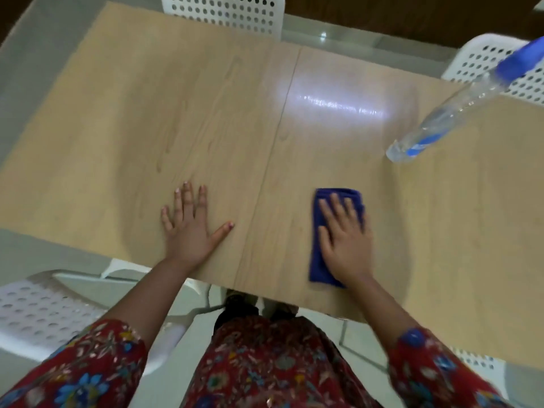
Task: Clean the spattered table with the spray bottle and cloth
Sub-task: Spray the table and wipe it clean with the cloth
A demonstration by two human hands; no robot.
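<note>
Blue cloth (316, 260) lies flat under the right hand (344, 240), whose straight fingers (335, 206) press it to the table (117, 128) near its front edge, while the left hand (191, 228) rests open-palmed and empty; a wide stroke could knock over the spray bottle (453, 110) standing further right

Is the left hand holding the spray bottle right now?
No, the left hand lies flat and open on the table, while the spray bottle stands untouched at the far right.

White perforated chair (223, 13) at top, second chair (471, 63) upper right; third chair (38, 313) lower left, glossy tiled floor (353, 39)
</note>
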